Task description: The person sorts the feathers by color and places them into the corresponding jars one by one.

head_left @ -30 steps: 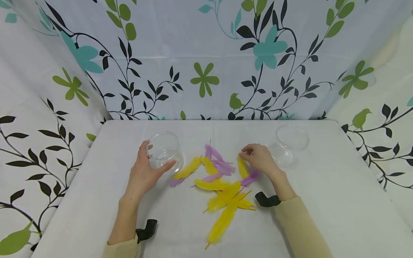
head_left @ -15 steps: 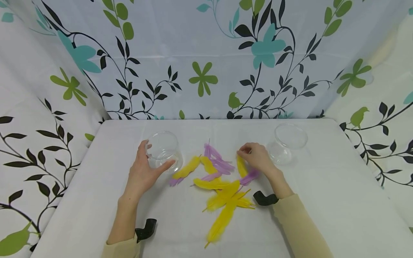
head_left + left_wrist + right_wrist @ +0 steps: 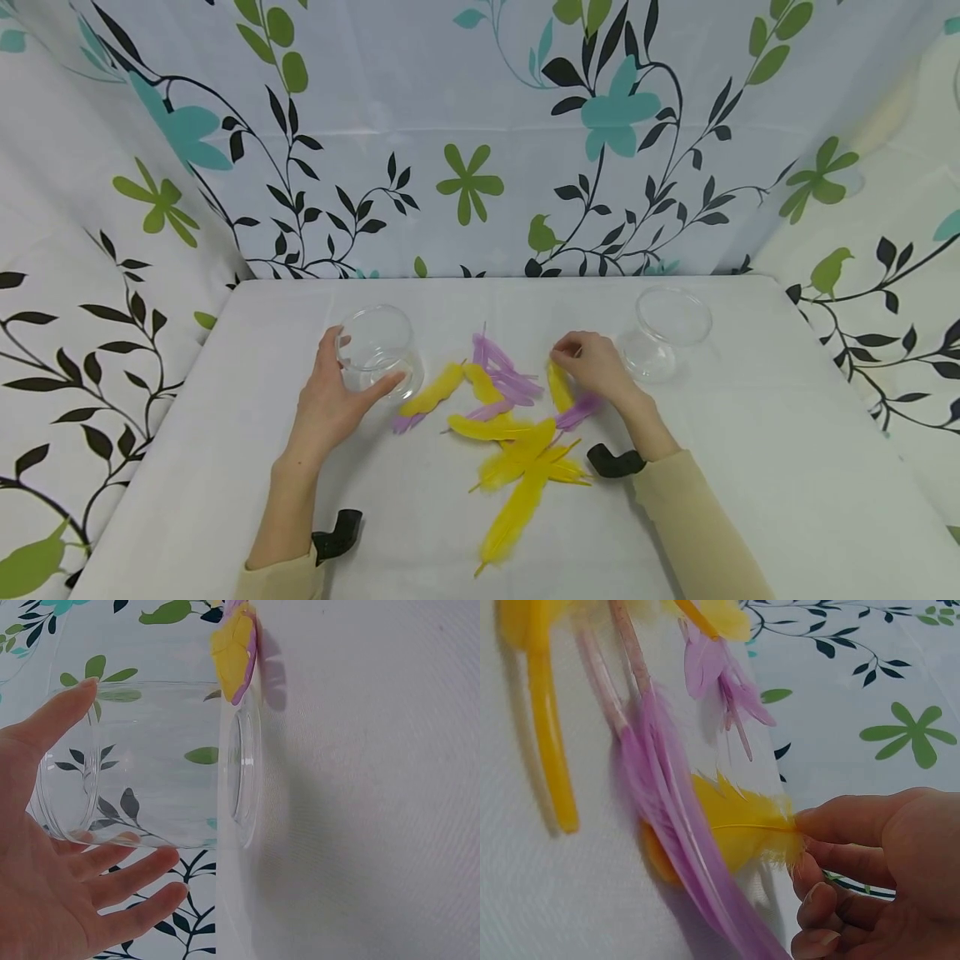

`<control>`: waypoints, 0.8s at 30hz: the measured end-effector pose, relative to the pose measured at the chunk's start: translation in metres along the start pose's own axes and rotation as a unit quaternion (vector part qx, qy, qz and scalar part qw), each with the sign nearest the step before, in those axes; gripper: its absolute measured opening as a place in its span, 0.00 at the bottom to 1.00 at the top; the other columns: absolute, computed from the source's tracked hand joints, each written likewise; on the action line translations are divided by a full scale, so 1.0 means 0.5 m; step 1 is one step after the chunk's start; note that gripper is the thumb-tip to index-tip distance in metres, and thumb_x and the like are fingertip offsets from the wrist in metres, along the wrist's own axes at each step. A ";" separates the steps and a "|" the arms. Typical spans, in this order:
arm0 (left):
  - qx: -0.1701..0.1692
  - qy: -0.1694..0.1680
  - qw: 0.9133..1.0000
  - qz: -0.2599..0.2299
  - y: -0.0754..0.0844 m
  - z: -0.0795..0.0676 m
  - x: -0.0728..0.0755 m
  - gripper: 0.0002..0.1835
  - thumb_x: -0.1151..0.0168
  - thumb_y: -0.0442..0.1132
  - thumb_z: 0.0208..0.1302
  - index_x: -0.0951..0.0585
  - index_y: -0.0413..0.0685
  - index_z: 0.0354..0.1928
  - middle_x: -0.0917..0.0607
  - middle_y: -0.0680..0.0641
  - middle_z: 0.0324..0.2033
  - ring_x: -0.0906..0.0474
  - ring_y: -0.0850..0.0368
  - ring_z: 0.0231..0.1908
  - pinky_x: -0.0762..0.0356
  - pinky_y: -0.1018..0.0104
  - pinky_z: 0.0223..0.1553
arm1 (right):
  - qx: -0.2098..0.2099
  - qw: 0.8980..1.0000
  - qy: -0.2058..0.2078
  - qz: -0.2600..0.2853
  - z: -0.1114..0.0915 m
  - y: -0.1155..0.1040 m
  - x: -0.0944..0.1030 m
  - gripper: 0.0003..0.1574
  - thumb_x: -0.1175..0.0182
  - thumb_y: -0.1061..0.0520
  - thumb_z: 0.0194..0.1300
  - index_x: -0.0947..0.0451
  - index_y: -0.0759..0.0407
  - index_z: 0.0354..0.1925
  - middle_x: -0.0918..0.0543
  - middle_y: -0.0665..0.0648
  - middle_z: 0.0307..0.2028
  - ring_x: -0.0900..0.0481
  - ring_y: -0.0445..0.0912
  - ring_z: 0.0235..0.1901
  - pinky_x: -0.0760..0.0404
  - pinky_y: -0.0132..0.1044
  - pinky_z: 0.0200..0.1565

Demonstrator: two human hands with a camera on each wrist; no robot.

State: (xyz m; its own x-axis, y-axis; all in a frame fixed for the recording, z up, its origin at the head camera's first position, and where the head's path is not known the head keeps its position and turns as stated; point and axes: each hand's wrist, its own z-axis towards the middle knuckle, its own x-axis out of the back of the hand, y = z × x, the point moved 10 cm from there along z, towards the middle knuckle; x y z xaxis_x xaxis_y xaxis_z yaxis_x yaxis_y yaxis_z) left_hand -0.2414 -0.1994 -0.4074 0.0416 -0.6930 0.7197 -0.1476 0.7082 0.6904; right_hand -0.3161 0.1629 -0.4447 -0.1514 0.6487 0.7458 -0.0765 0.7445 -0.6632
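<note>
My left hand (image 3: 327, 400) reaches round a clear glass jar (image 3: 378, 337) standing at the left of the table. In the left wrist view the thumb lies along one side of the jar (image 3: 150, 761) near its rim, and the fingers along the other. My right hand (image 3: 596, 367) pinches the quill end of a yellow feather (image 3: 742, 825) between thumb and index finger. A purple feather (image 3: 675, 817) crosses over that yellow one, which still rests partly on the table. Between the hands lie several purple feathers (image 3: 506, 375) and several yellow feathers (image 3: 517, 508) in a loose pile.
A second clear glass jar (image 3: 673, 317) stands behind the right hand at the table's right. Black wrist camera mounts (image 3: 615, 461) sit on both forearms. White cloth covers the table (image 3: 787, 500), and a leaf-patterned curtain (image 3: 465, 100) surrounds its back and sides.
The head view shifts very slightly. Both hands, the jars and the feathers stay practically where they were, with the right hand pinching the yellow feather throughout.
</note>
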 end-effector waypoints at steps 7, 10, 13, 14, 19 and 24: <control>-0.002 -0.001 1.000 0.001 0.000 -0.001 -0.001 0.61 0.34 0.69 0.55 0.59 0.53 0.79 0.41 0.40 0.75 0.38 0.33 0.69 0.33 0.29 0.61 | 0.008 1.000 0.003 0.004 0.002 0.002 -0.006 0.14 0.37 0.52 0.67 0.15 0.61 0.43 0.16 0.57 0.34 0.25 0.49 0.33 0.24 0.36 0.37; -0.001 -0.001 1.000 0.001 0.000 0.000 -0.001 0.62 0.34 0.70 0.55 0.59 0.54 0.79 0.41 0.40 0.75 0.38 0.33 0.69 0.33 0.29 0.61 | 0.016 1.000 0.004 0.007 0.004 0.001 -0.005 0.13 0.37 0.53 0.67 0.16 0.62 0.42 0.16 0.57 0.33 0.24 0.49 0.32 0.24 0.36 0.36; -0.001 -0.001 1.000 0.001 -0.001 0.000 -0.001 0.62 0.34 0.70 0.55 0.59 0.54 0.79 0.41 0.40 0.75 0.39 0.33 0.70 0.34 0.29 0.61 | 0.020 1.000 0.010 0.007 0.005 0.000 -0.002 0.12 0.37 0.54 0.67 0.16 0.62 0.42 0.16 0.57 0.33 0.25 0.49 0.32 0.24 0.36 0.36; -0.001 -0.001 1.000 0.002 -0.002 0.000 -0.001 0.62 0.34 0.71 0.54 0.59 0.54 0.79 0.41 0.40 0.75 0.39 0.33 0.70 0.34 0.28 0.61 | 0.021 1.000 0.012 0.008 0.005 0.000 -0.001 0.12 0.37 0.54 0.68 0.16 0.61 0.42 0.16 0.57 0.33 0.25 0.48 0.32 0.24 0.36 0.36; -0.001 -0.002 1.000 0.003 -0.002 0.000 -0.001 0.62 0.34 0.70 0.55 0.60 0.54 0.79 0.42 0.40 0.75 0.39 0.32 0.70 0.34 0.28 0.61 | 0.026 0.999 0.020 0.017 0.003 -0.004 0.006 0.11 0.37 0.54 0.68 0.16 0.61 0.42 0.17 0.56 0.33 0.25 0.49 0.31 0.25 0.36 0.35; -0.002 -0.001 1.000 0.004 -0.001 -0.001 -0.002 0.62 0.34 0.69 0.55 0.60 0.54 0.79 0.42 0.39 0.75 0.38 0.32 0.69 0.34 0.28 0.61 | 0.029 0.999 0.020 0.026 0.002 -0.008 0.009 0.11 0.38 0.53 0.69 0.15 0.59 0.42 0.18 0.56 0.33 0.26 0.48 0.31 0.25 0.36 0.35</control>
State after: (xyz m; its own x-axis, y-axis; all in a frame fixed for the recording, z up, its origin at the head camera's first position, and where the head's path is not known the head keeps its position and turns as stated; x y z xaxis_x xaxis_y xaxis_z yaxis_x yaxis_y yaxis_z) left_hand -0.2410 -0.1992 -0.4084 0.0380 -0.6876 0.7251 -0.1444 0.7142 0.6848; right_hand -0.3174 0.1630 -0.4388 -0.1168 0.6929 0.7115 -0.1261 0.7002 -0.7027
